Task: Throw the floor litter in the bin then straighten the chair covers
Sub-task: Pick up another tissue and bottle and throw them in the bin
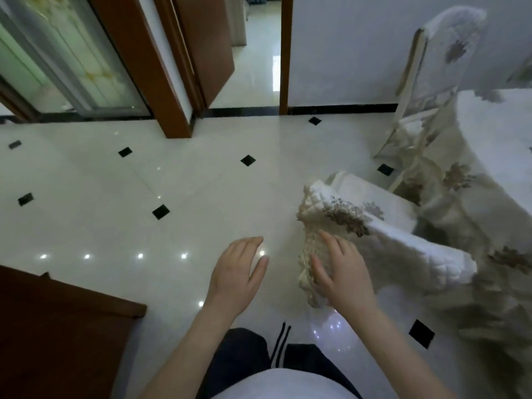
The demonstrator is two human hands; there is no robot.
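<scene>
head view | left hand (239, 272): forearm extended forward, palm down, fingers straight and together, above the glossy white tiled floor (144, 226), holding nothing | right hand (342, 272): palm down, fingers straight, slightly spread, laid flat on the cream quilted chair cover with brown floral embroidery (403, 249) | cover: draped right of centre, just beside the floral-clothed table (495, 133)

I'm looking into the dining area of a home. Glossy cream floor tiles (201, 182) with small black diamond insets are running up to brown wooden door frames (161, 82). A frosted sliding glass door (72, 53) is standing at the left, and an open doorway (259, 67) is leading into another tiled room. At the right, a dining chair (414, 61) wearing a quilted cover (457, 38) is sitting at the edge of a worktop (495, 125) draped in flowered cloth.
</scene>
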